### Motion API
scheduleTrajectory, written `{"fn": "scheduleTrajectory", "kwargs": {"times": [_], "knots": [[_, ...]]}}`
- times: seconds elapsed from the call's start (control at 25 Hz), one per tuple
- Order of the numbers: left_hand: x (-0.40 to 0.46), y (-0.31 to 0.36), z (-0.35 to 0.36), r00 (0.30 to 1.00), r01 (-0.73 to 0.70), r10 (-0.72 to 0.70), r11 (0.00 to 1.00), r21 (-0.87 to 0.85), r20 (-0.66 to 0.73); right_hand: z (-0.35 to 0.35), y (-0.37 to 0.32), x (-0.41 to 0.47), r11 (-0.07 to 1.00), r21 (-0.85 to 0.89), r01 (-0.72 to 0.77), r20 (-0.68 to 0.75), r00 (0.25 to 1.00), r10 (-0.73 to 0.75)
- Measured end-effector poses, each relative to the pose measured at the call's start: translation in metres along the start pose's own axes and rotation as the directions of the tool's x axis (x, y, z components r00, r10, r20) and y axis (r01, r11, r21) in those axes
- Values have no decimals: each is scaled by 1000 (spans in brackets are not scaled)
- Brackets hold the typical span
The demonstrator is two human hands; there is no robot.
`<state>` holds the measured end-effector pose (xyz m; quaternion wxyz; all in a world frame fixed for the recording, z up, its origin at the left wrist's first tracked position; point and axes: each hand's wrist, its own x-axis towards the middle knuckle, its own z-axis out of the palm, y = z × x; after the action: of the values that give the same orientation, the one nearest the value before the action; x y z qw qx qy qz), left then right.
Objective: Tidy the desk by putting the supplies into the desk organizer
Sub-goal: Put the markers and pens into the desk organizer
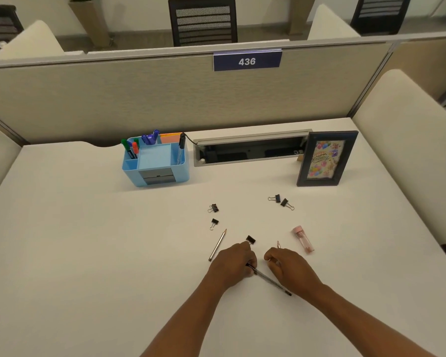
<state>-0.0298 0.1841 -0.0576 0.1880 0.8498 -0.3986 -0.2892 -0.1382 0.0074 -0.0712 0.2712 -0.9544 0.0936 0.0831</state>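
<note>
- Left hand (234,264) low on the white desk (88,240), fingers curled round one end of a clear pen (271,280); pen runs out from under it toward the right wrist.
- Right hand (287,265) just beside the left, fingers curled on a short pencil (278,244) whose tip sticks up past the knuckles.
- Black binder clip (251,239) touching the left fingertips, just beyond them.
- Long pencil (217,245) lying just left of the left hand, slanted.
- Pink tube (303,239) near the right hand, to its right.
- Two more clips (213,215) beyond the left hand, apart from it; clip pair (281,201) beyond the right hand.
- Blue desk organizer (156,161) well beyond and left of both hands, markers and a pen standing in its back slots, front tray compartment bare.
- Black picture frame (325,158) far right, upright; open cable tray (250,149) between it and the organizer.
</note>
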Motion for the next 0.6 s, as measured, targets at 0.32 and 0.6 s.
{"fn": "scheduleTrajectory", "kwargs": {"times": [0.32, 0.6], "knots": [[-2, -22, -38, 996, -11, 3, 996, -89, -88, -6, -29, 19, 978, 204, 50, 79, 995, -67], [0, -51, -80, 898, -79, -226, 761, -644, -377, -24, -84, 73, 928, 369, 56, -28, 998, -50]]}}
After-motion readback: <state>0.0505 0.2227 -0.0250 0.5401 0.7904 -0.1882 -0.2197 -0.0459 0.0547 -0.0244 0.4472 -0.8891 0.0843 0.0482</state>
